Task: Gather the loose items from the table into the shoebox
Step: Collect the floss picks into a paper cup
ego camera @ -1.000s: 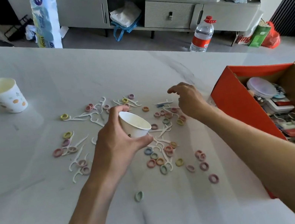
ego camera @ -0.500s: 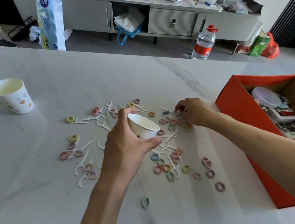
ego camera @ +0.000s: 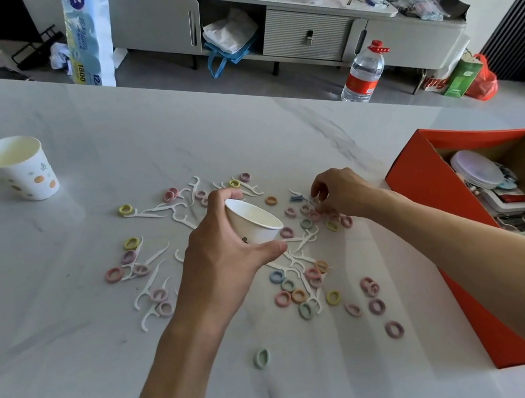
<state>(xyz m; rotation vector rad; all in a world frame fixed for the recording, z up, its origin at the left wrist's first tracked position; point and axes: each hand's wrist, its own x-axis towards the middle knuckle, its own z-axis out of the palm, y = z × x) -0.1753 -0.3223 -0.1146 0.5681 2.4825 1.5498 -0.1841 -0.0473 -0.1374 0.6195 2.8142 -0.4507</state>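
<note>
The loose items lie in the middle of the grey tabletop [ego camera: 74, 369]: many small hair ties [ego camera: 394, 329] in pastel colours, mixed with white floss picks [ego camera: 150, 287]. One green tie [ego camera: 261, 358] lies alone, nearer than the rest.

The left hand [ego camera: 226, 260] is over this heap and holds a white paper cup [ego camera: 253, 223], tilted with its mouth to the right. Its fingers [ego camera: 236, 194] are curled round the far side of the cup and the thumb presses on the near side. The hand and the cup hide some picks and ties under them.

The right hand [ego camera: 340, 194] is just to the right of the cup, low over a small group of ties. Its fingers [ego camera: 317, 191] are bent down with the tips close together; I cannot tell if they pinch something.

The shoebox [ego camera: 426, 192], orange outside, stands open at the right edge of the tabletop, near the heap. It contains a round clear lid and some packets. The right forearm passes in front of its left wall and covers part of it.

A second cup [ego camera: 21, 169] with orange dots stands upright at the far left, well apart from the heap. Beyond the far edge are a water bottle [ego camera: 363, 76] with a red cap, a tall pack of tissue [ego camera: 89, 36] and a long grey cabinet [ego camera: 295, 30].
</note>
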